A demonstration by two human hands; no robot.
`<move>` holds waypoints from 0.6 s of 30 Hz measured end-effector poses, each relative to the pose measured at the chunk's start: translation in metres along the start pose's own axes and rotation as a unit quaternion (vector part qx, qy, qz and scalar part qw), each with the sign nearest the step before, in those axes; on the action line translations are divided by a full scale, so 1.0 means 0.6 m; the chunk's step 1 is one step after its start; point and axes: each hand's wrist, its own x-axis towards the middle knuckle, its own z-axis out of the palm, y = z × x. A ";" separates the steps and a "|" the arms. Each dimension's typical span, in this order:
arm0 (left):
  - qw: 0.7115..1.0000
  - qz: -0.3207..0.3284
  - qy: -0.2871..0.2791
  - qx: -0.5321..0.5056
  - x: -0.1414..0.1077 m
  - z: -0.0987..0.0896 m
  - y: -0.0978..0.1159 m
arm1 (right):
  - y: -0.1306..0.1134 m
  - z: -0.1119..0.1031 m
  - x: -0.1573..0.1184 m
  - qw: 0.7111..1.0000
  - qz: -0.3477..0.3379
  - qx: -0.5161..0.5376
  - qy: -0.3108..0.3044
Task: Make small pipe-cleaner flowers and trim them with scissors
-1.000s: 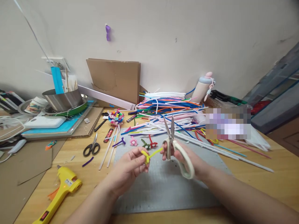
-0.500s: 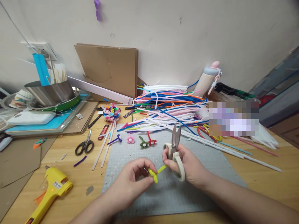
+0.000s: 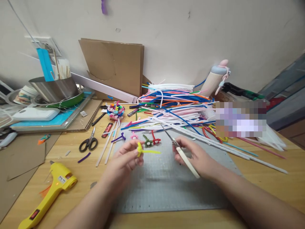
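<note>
My left hand (image 3: pixel 124 162) pinches a yellow pipe-cleaner flower (image 3: pixel 141 149) by its head, and the stem sticks out to the right above the grey cutting mat (image 3: pixel 166 187). My right hand (image 3: pixel 196 157) grips cream-handled scissors (image 3: pixel 183 154) with the blades pointing up and left. The blades are apart from the yellow stem. Just beyond my hands, small pink (image 3: pixel 134 136), green (image 3: pixel 148 142) and red (image 3: pixel 155 140) pipe-cleaner flowers lie at the mat's far edge.
A heap of coloured pipe cleaners (image 3: pixel 173 111) fills the table behind the mat. Black scissors (image 3: pixel 88 143), a yellow glue gun (image 3: pixel 51 190) and a purple scrap (image 3: pixel 84 157) lie at left. Cardboard (image 3: pixel 114 66) leans on the wall. A metal pot (image 3: pixel 56 89) stands far left.
My left hand has lifted the yellow flower up and away. My right hand let go of the stem, moved right and tilted the scissors' blades from upright to leaning left.
</note>
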 end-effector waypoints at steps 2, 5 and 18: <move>0.999 0.038 0.020 -0.030 -0.001 -0.004 0.011 | 0.001 -0.019 0.000 0.987 -0.039 -0.154 0.032; 0.997 0.072 0.021 0.000 -0.002 -0.004 0.017 | -0.004 -0.029 -0.006 0.956 -0.112 -0.267 0.048; 0.995 0.077 0.015 0.068 -0.005 0.011 0.006 | -0.013 -0.016 -0.016 0.925 -0.173 -0.338 0.017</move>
